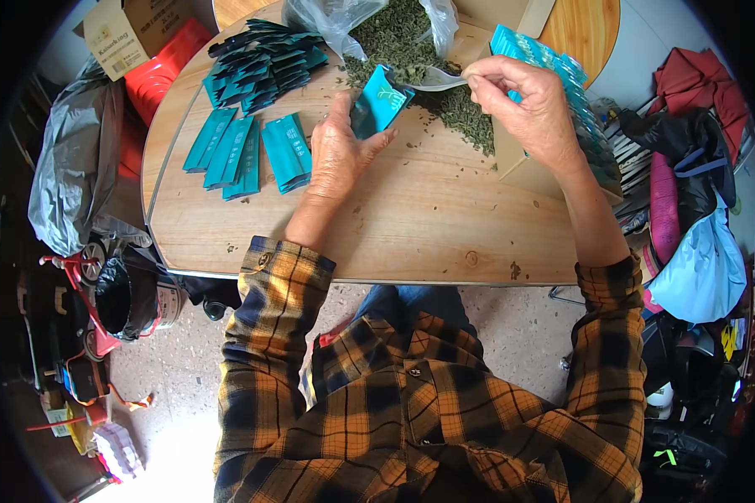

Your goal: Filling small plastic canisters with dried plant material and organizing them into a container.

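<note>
My left hand (pixel 343 148) holds a small teal packet (pixel 380 104) upright, its top towards the leaf pile. In my right hand (pixel 528 107) is the handle of a pale spoon (pixel 439 80), pinched between thumb and fingers. The spoon's bowl carries dried leaves and is beside the packet's top edge; whether they touch I cannot tell. Behind it, dried green leaves (pixel 393 34) fill a clear plastic bag (pixel 336 19) and spill onto the wooden table (pixel 415 220). Several flat teal packets (pixel 286 151) lie left of my left hand.
A heap of teal packets (pixel 264 63) lies at the table's back left. At the right, a cardboard box (pixel 531 179) holds many upright teal packets (pixel 579 107). Left of the table are a red plastic stool (pixel 163 75) and a bin with a black bag (pixel 123 295).
</note>
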A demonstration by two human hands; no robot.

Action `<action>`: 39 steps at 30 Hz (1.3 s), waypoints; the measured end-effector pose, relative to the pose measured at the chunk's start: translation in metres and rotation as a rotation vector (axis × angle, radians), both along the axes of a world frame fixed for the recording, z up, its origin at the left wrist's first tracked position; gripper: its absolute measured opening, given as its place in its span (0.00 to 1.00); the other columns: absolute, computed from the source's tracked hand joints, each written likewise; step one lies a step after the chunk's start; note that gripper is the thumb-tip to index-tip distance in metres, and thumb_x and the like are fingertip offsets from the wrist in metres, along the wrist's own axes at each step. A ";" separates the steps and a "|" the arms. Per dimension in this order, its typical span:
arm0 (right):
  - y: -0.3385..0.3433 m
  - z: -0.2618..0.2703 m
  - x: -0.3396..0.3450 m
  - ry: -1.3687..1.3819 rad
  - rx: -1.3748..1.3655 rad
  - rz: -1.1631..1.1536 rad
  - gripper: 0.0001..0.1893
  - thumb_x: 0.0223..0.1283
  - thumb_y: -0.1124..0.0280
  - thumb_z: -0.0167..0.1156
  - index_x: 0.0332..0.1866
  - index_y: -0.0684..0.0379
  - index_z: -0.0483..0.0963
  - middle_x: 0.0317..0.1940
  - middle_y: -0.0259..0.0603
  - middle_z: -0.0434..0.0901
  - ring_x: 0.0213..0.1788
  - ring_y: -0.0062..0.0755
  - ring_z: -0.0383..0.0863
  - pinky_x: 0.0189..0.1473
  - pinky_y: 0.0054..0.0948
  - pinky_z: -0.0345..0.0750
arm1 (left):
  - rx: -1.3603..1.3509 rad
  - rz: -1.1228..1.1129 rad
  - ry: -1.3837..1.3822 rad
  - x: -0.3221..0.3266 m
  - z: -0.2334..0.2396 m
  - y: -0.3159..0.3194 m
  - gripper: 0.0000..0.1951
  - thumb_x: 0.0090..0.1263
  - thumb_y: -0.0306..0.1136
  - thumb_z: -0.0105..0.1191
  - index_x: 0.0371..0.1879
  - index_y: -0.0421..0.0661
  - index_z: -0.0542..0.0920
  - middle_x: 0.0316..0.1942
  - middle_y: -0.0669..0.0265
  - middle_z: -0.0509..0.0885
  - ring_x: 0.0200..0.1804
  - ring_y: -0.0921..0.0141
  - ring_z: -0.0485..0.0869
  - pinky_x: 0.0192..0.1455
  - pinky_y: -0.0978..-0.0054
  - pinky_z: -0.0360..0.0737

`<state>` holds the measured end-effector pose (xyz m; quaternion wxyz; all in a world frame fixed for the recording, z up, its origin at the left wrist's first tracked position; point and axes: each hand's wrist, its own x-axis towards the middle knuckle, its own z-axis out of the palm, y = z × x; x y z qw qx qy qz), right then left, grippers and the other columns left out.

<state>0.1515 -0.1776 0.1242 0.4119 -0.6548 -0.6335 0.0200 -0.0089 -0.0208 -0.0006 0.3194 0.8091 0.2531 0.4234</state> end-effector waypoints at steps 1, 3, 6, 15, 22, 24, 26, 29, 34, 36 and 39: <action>0.001 0.002 -0.001 -0.122 -0.005 -0.019 0.05 0.63 0.79 0.59 0.42 0.66 0.78 0.29 0.32 0.79 0.29 0.16 0.75 0.32 0.17 0.74 | -0.002 0.002 -0.003 0.000 -0.001 0.000 0.31 0.47 0.40 0.74 0.48 0.41 0.73 0.35 0.49 0.85 0.39 0.51 0.85 0.42 0.60 0.81; 0.003 0.007 -0.005 -0.247 -0.014 -0.036 0.04 0.61 0.79 0.60 0.40 0.65 0.78 0.28 0.31 0.79 0.28 0.15 0.74 0.31 0.17 0.72 | 0.070 0.013 -0.028 0.001 -0.001 -0.001 0.32 0.47 0.40 0.74 0.50 0.41 0.73 0.34 0.49 0.85 0.39 0.51 0.85 0.43 0.59 0.81; 0.008 0.016 -0.011 -0.393 0.013 0.043 0.03 0.59 0.80 0.60 0.37 0.65 0.78 0.27 0.32 0.78 0.24 0.15 0.71 0.27 0.19 0.69 | 0.045 0.023 0.006 0.001 0.000 -0.001 0.33 0.47 0.40 0.74 0.51 0.42 0.73 0.35 0.49 0.85 0.39 0.50 0.85 0.44 0.59 0.81; 0.023 0.029 -0.028 -0.974 0.229 0.213 0.09 0.47 0.83 0.60 0.35 0.62 0.75 0.23 0.37 0.71 0.25 0.33 0.71 0.30 0.31 0.70 | 0.043 0.001 0.002 0.002 -0.003 0.000 0.33 0.48 0.41 0.73 0.51 0.42 0.73 0.35 0.49 0.85 0.39 0.50 0.85 0.43 0.59 0.81; 0.004 -0.005 0.006 -0.124 -0.061 -0.006 0.07 0.65 0.74 0.58 0.43 0.63 0.79 0.25 0.33 0.81 0.25 0.16 0.77 0.28 0.19 0.74 | -0.347 -0.223 -0.420 0.006 -0.004 0.013 0.26 0.52 0.33 0.74 0.44 0.35 0.74 0.32 0.62 0.85 0.35 0.75 0.83 0.40 0.77 0.82; 0.008 -0.042 0.025 0.272 -0.196 0.117 0.09 0.67 0.71 0.58 0.45 0.65 0.79 0.25 0.36 0.82 0.24 0.18 0.78 0.29 0.19 0.77 | -0.343 -0.209 -0.470 0.006 0.004 0.006 0.24 0.53 0.33 0.73 0.42 0.35 0.73 0.33 0.62 0.84 0.35 0.75 0.83 0.40 0.77 0.82; 0.015 -0.061 0.011 0.476 -0.356 0.066 0.11 0.68 0.68 0.57 0.44 0.66 0.79 0.25 0.39 0.82 0.23 0.19 0.79 0.28 0.19 0.76 | -0.329 -0.201 -0.456 0.002 0.001 0.010 0.24 0.55 0.34 0.73 0.42 0.35 0.72 0.33 0.61 0.84 0.35 0.75 0.82 0.40 0.77 0.82; 0.028 -0.081 0.009 0.567 -0.355 0.031 0.12 0.67 0.67 0.57 0.41 0.67 0.79 0.25 0.40 0.83 0.22 0.21 0.80 0.27 0.19 0.76 | -0.344 -0.205 -0.461 0.002 0.000 0.007 0.25 0.54 0.33 0.73 0.43 0.35 0.72 0.34 0.62 0.83 0.36 0.75 0.82 0.41 0.77 0.82; 0.058 -0.109 0.028 0.549 -0.167 -0.108 0.12 0.65 0.68 0.56 0.38 0.68 0.79 0.23 0.40 0.83 0.21 0.22 0.81 0.27 0.21 0.76 | -0.322 -0.220 -0.459 0.006 -0.001 0.005 0.27 0.54 0.33 0.73 0.46 0.35 0.71 0.35 0.63 0.83 0.37 0.76 0.81 0.40 0.77 0.81; 0.069 -0.116 0.038 0.457 -0.090 -0.229 0.12 0.67 0.68 0.56 0.41 0.68 0.79 0.25 0.39 0.83 0.23 0.20 0.81 0.27 0.19 0.76 | -0.317 -0.210 -0.439 0.007 -0.004 0.005 0.27 0.54 0.33 0.73 0.46 0.35 0.72 0.35 0.63 0.83 0.36 0.76 0.81 0.40 0.77 0.81; 0.083 -0.129 0.045 0.450 -0.025 -0.291 0.11 0.67 0.68 0.56 0.40 0.66 0.79 0.25 0.38 0.84 0.23 0.20 0.81 0.28 0.20 0.76 | -0.325 -0.209 -0.410 0.010 -0.008 0.005 0.27 0.53 0.35 0.73 0.46 0.36 0.72 0.34 0.63 0.83 0.35 0.76 0.80 0.40 0.77 0.81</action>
